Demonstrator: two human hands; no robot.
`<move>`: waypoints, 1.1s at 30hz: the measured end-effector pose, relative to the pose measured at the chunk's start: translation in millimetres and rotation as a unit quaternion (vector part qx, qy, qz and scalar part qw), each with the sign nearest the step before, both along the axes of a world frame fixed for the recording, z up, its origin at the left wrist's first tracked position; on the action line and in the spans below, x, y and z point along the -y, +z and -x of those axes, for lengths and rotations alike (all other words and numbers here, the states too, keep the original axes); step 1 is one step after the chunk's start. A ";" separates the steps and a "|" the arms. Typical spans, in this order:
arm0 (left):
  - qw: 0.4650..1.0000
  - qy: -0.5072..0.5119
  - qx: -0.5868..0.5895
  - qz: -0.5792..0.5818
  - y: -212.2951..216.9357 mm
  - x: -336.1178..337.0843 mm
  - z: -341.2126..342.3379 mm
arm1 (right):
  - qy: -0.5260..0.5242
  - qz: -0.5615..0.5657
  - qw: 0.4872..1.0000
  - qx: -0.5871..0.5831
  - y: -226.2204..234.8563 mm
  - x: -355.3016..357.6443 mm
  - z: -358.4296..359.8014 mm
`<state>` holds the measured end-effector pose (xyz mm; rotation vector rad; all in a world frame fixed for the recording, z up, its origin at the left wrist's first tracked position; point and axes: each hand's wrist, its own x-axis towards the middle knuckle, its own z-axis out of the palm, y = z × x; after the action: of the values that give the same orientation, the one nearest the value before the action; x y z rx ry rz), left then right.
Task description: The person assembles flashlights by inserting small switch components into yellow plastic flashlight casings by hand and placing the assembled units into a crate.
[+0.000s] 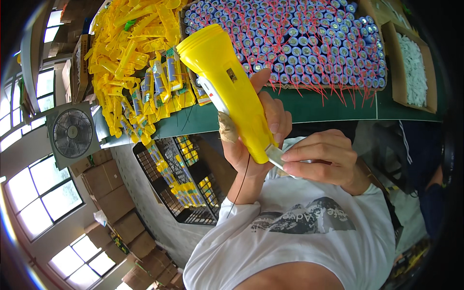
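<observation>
Green table (pixel 309 107) beyond; L hand (pixel 236 153) grip wraps yellow torch (pixel 237 96), tail twd R hand (pixel 328 157) (prob. for access), whose grip pinches small grey pc. (pixel 275 155)

Left of the left hand (pixel 236 155), I can make out a grey box fan (pixel 72 133), brown cartons (pixel 108 183) stacked near it and bright windows (pixel 41 198) farther out. Closer to that hand, also on its left, I see a black wire crate (pixel 193 169). Beyond the right hand (pixel 326 157), my view of the green desk (pixel 357 108) shows purple batteries (pixel 309 43) with red wires and a cardboard box (pixel 395 72) of pale pieces.
</observation>
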<state>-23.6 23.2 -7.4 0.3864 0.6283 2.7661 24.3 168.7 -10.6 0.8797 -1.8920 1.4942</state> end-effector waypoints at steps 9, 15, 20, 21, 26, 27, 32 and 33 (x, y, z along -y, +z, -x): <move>0.998 -0.002 0.010 0.063 5.9 -2.6 -6.2 | 0.010 0.010 1.000 0.002 -5.6 -3.3 4.3; 0.992 -0.050 0.027 0.110 0.0 4.0 -10.1 | 0.050 0.027 0.998 0.031 -14.6 -9.5 12.4; 0.991 0.012 0.059 0.123 8.1 -3.8 -14.5 | 0.067 0.099 0.991 0.066 -24.1 -8.3 12.5; 0.987 0.028 0.098 0.124 9.3 -5.5 -15.0 | 0.044 0.166 0.976 0.133 -26.6 -5.2 9.8; 0.985 0.014 0.165 0.045 2.9 -12.3 -10.9 | -0.038 0.260 0.928 0.265 -32.7 5.8 13.3; 0.978 0.028 0.191 0.081 6.9 -16.3 -10.1 | -0.025 0.220 0.937 0.270 -31.3 4.8 15.1; 0.977 0.027 0.185 0.104 0.4 -14.0 -7.1 | -0.011 0.168 0.953 0.253 -28.4 4.6 22.9; 0.977 0.028 0.186 0.103 0.4 -14.1 -6.9 | -0.011 0.145 0.958 0.247 -27.2 4.3 22.5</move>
<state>-16.8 37.4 -7.0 -0.1931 0.8225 2.6833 1.8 164.4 -37.7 0.3676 -1.9235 2.0531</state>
